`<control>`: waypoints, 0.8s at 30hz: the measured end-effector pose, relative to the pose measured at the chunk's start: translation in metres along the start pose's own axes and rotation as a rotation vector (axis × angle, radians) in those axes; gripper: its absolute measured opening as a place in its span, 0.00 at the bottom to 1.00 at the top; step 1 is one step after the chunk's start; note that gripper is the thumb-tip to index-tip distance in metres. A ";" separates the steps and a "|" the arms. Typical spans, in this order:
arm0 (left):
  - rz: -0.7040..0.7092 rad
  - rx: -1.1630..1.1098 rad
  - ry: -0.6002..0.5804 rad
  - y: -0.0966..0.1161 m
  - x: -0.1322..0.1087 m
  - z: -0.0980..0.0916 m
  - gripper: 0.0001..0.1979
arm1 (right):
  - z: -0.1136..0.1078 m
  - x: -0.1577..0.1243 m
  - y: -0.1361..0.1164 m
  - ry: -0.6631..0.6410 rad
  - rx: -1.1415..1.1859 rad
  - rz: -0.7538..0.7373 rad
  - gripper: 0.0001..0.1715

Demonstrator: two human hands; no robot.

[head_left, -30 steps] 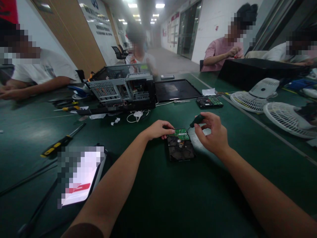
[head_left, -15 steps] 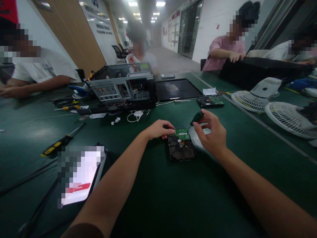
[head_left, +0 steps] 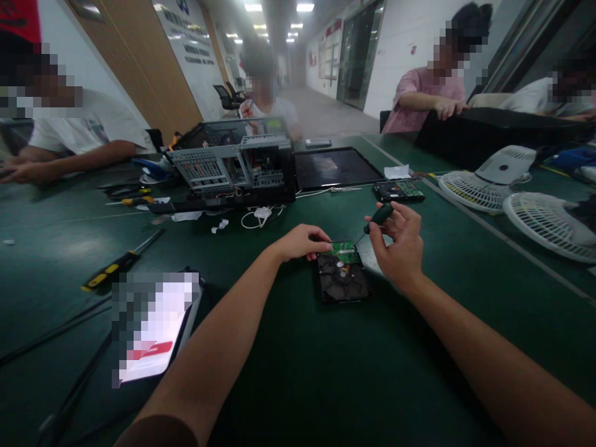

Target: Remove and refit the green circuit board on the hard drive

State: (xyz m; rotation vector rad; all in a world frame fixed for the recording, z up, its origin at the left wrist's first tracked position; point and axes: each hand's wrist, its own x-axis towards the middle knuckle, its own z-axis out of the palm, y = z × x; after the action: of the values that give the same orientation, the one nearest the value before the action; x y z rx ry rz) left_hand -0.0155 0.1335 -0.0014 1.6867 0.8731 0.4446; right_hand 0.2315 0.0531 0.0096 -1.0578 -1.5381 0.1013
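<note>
A black hard drive (head_left: pixel 343 280) lies flat on the green table, its small green circuit board (head_left: pixel 343 249) at the far end. My left hand (head_left: pixel 300 242) rests on the drive's far left corner, fingers curled down onto it. My right hand (head_left: pixel 398 245) is closed around a small dark-handled screwdriver (head_left: pixel 378 216), whose thin shaft slants down to the right edge of the circuit board.
An opened computer case (head_left: pixel 233 164) and a black side panel (head_left: pixel 333 167) stand behind. A second hard drive (head_left: pixel 399 190) lies right, beside white fan grilles (head_left: pixel 479 186). A yellow-black screwdriver (head_left: pixel 121 261) and a tablet (head_left: pixel 156 326) lie left. Several people sit around the table.
My right hand has raised and tilted the screwdriver handle up and to the right, turning it at the board. The left hand stays on the drive's corner.
</note>
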 end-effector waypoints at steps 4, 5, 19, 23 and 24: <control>0.003 0.002 0.004 0.000 0.000 0.000 0.19 | 0.002 0.001 0.002 0.051 -0.098 -0.037 0.35; 0.001 0.004 0.003 0.001 0.000 0.000 0.19 | 0.001 0.001 0.003 0.070 -0.133 -0.049 0.35; 0.000 0.006 0.003 0.002 -0.001 0.000 0.18 | -0.005 -0.001 -0.006 0.023 -0.248 -0.180 0.35; -0.003 0.010 -0.007 0.002 -0.001 0.000 0.18 | -0.008 -0.001 -0.015 -0.014 -0.245 -0.157 0.35; -0.002 0.010 -0.010 0.003 -0.001 0.000 0.18 | -0.008 -0.001 -0.016 -0.028 -0.236 -0.145 0.35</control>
State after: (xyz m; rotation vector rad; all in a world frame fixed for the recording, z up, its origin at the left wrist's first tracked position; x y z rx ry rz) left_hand -0.0158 0.1324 0.0012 1.6962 0.8707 0.4309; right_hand 0.2294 0.0388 0.0210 -1.1280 -1.6762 -0.1698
